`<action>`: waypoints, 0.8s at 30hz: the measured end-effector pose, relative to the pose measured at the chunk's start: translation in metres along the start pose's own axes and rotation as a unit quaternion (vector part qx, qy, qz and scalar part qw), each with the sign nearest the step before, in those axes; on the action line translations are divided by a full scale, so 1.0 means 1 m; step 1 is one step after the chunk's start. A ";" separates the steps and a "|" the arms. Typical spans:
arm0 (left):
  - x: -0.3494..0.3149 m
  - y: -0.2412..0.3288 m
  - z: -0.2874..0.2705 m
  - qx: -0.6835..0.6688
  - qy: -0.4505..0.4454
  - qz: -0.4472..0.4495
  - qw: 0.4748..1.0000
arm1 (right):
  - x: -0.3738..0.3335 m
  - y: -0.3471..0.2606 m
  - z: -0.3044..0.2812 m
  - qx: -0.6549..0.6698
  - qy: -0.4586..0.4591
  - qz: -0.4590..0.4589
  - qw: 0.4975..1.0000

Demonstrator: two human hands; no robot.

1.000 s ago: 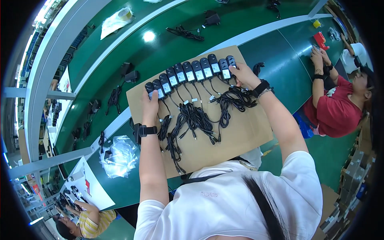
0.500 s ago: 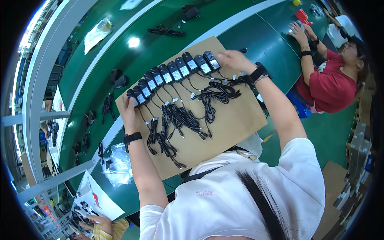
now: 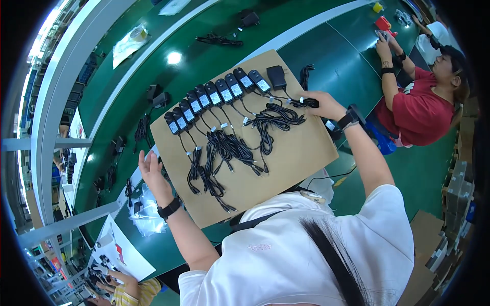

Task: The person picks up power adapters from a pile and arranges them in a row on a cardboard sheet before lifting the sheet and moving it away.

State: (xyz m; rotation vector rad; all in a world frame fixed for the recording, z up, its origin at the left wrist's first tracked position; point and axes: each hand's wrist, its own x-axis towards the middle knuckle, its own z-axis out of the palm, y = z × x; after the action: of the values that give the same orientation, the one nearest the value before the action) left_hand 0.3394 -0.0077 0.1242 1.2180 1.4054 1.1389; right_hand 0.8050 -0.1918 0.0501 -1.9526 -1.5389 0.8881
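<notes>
Left hand (image 3: 156,178) hangs open and empty just off the cardboard's (image 3: 296,148) left edge. Right hand (image 3: 326,105) is stretched out, fingers curled round a cable bundle (image 3: 304,103). I count eleven black adapters (image 3: 225,94) lined along the far side.

Ok so the left hand (image 3: 154,176) came off the row's left end, right hand (image 3: 325,105) moved onto a cable bundle (image 3: 305,103), and 1 end charger (image 3: 276,78) got turned, label outta sight.
</notes>
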 end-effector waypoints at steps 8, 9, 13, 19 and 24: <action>-0.036 -0.002 -0.018 -0.020 0.002 -0.015 1.000 | -0.013 -0.128 -0.004 -0.009 0.019 0.017 1.000; -0.037 -0.004 -0.021 -0.026 0.003 -0.019 0.999 | -0.013 -0.131 0.005 -0.023 -0.012 0.036 0.999; -0.048 0.001 -0.033 -0.014 0.029 -0.030 0.999 | -0.006 -0.097 0.031 -0.072 -0.025 0.038 0.996; -0.053 -0.010 -0.045 0.033 0.050 -0.022 0.998 | 0.032 -0.073 0.027 0.230 0.160 0.210 0.937; -0.041 -0.011 -0.026 0.019 0.034 0.008 0.999 | 0.067 -0.093 0.047 0.436 0.220 0.204 0.848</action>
State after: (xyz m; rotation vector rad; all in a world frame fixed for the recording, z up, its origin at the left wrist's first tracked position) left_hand 0.3160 -0.0509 0.1200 1.2306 1.4768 1.1792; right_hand 0.7195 -0.1049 0.0733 -1.6040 -0.3174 0.9719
